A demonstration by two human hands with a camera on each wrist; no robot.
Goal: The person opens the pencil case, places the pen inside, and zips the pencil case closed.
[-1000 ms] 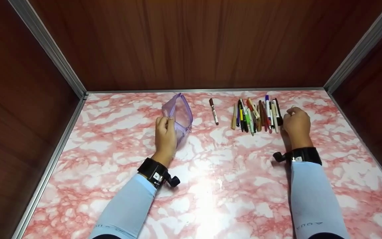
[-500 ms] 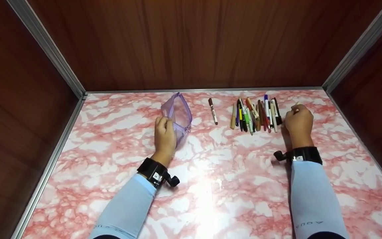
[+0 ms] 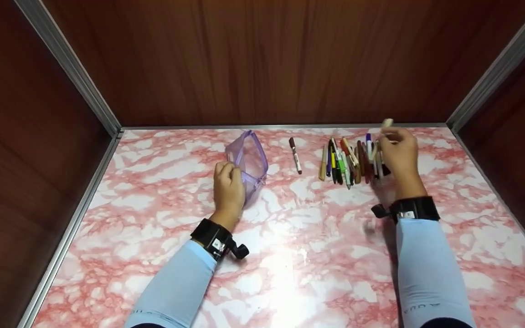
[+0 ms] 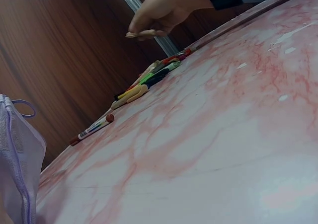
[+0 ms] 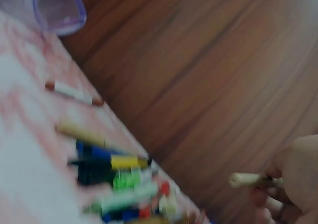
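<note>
One pen [image 5: 244, 180], partly hidden, pinched by right hand [image 3: 400, 148]; left hand [image 3: 229, 184] grips pouch [image 3: 252, 160].

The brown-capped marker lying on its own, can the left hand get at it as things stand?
Probably not as it is: the left hand holds the purple pouch, which stands between it and the brown-capped marker. Freed, it likely could: the marker lies apart from the other pens.

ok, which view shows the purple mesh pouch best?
Head: the purple mesh pouch is wholly in frame, mouth open, though the left hand covers part of it. Left wrist: a slice of its side, cut by the left edge. Right wrist: a blurred, cropped piece with the mouth, top left.
</note>
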